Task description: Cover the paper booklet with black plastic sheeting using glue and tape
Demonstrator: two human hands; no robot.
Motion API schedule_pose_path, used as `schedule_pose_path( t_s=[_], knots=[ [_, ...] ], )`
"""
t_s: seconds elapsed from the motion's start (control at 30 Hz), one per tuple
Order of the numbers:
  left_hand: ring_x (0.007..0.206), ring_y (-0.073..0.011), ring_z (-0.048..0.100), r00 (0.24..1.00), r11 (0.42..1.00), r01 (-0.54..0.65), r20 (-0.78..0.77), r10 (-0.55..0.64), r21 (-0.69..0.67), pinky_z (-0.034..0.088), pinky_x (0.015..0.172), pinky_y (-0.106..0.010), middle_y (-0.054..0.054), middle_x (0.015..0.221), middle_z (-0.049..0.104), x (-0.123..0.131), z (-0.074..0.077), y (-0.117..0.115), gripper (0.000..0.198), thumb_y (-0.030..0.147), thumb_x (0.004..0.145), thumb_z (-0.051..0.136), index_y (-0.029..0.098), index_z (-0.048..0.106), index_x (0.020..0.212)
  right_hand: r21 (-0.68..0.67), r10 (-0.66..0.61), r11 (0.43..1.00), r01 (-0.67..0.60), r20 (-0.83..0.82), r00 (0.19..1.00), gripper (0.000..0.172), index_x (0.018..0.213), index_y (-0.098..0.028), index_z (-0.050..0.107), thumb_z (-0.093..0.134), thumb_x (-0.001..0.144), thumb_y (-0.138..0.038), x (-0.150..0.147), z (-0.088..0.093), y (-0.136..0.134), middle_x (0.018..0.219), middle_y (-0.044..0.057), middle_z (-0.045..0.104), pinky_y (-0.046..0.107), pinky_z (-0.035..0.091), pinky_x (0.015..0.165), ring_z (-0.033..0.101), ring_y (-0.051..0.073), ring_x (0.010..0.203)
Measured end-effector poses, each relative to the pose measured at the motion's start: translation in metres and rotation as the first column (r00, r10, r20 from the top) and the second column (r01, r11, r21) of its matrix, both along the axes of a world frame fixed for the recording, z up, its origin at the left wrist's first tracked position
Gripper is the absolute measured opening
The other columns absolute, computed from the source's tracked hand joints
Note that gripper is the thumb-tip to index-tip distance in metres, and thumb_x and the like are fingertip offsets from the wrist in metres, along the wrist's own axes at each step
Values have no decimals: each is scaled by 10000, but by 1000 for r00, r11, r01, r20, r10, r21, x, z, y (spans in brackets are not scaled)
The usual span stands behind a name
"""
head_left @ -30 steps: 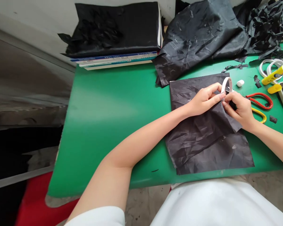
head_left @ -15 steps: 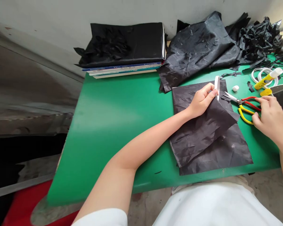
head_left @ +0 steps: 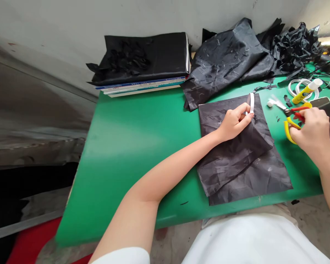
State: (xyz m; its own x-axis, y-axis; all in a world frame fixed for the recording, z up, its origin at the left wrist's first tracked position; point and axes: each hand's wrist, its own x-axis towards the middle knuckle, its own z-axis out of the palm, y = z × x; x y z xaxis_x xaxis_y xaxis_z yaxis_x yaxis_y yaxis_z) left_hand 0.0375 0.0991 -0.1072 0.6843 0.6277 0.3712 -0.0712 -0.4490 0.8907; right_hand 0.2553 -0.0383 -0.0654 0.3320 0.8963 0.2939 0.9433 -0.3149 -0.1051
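Observation:
My left hand (head_left: pixel 234 123) is closed, pinching a thin white ring (head_left: pixel 252 103) that stands on edge over the black sheets (head_left: pixel 236 161). Whether those fingers also grip a fold of the sheet, I cannot tell. The sheets lie layered and creased near the table's front edge. On the right, my right hand (head_left: pixel 313 128) is wrapped round the scissors (head_left: pixel 288 112), which have one red and one yellow handle. Their blades are blurred and point up and left, beside a small white cap (head_left: pixel 270 104).
A yellow glue stick (head_left: pixel 302 94), white rings (head_left: pixel 294 86) and a phone (head_left: pixel 328 115) lie on the right of the green table (head_left: pixel 132 146). Along the wall are books (head_left: pixel 143 87) under black material, a large crumpled black sheet (head_left: pixel 228 51) and a heap of black scraps (head_left: pixel 295 46).
My right hand has closed round the scissors, whose blades have shifted right and up off the black sheet's edge. My left hand keeps hold of the white ring, which has turned slightly.

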Motion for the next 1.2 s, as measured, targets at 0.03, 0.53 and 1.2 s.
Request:
schedule_pose_path(
  t_s=[0.03,0.53,1.2],
  knots=[
    [438,-44,206,1000,1000,2,2,-2,13,200,507,-221,116,481,275,0,0,0,400,573,960,449,204,431,807,80,-4,997,12,-103,995,195,845,-197,518,581,745,-352,0,3,-4,855,96,606,383,380,743,514,242,813],
    [526,-59,393,997,991,74,-42,-69,115,355,550,-204,40,668,491,-2,-5,-3,435,589,990,367,193,523,902,-225,-102,675,-703,-972,214,576,825,-212,499,497,821,-788,7,29,-18,738,-8,420,311,321,615,342,143,654],
    [512,-60,321,981,961,181,-102,-163,208,356,598,-184,53,638,453,-3,2,-3,445,605,989,329,203,482,875,-365,-46,570,-736,-909,415,585,713,-207,456,408,895,-760,8,37,1,613,-20,447,291,307,579,376,121,583]
  ],
)
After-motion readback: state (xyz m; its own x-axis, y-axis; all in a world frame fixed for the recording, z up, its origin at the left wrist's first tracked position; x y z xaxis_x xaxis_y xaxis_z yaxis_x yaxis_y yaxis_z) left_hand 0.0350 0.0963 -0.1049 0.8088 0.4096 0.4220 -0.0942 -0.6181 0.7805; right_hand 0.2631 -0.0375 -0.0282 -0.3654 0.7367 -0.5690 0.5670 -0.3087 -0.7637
